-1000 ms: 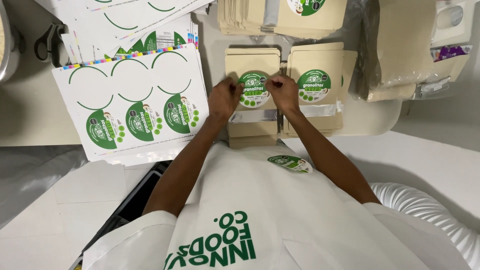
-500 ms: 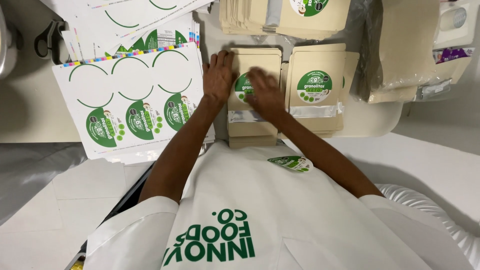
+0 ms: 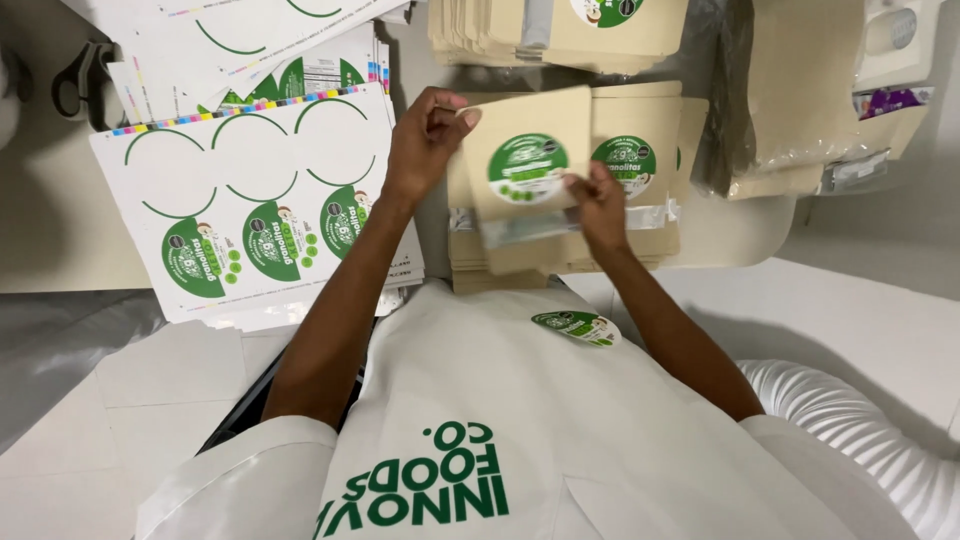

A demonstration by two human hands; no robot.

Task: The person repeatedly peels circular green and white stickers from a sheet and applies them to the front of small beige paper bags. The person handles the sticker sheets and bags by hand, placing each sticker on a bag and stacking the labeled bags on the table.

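My left hand (image 3: 425,140) pinches the upper left corner of a tan paper pouch (image 3: 545,125) that carries a round green label (image 3: 527,169). My right hand (image 3: 600,205) grips the same pouch at its lower right edge, by the clear strip. The pouch is lifted and tilted above a stack of plain tan pouches (image 3: 500,262). Beside it on the right lies a stack of labelled pouches (image 3: 640,150). A loose green sticker (image 3: 575,327) clings to my white apron.
A white sticker sheet (image 3: 250,200) with three green round labels left and several peeled spots lies at the left, over more sheets. Scissors (image 3: 75,85) rest at the far left. More pouches (image 3: 560,30) are stacked at the back, bagged ones (image 3: 790,100) at the right.
Both hands were pressing the label down on the top pouch of the stack. Now they have picked that pouch up and hold it tilted above the stack.
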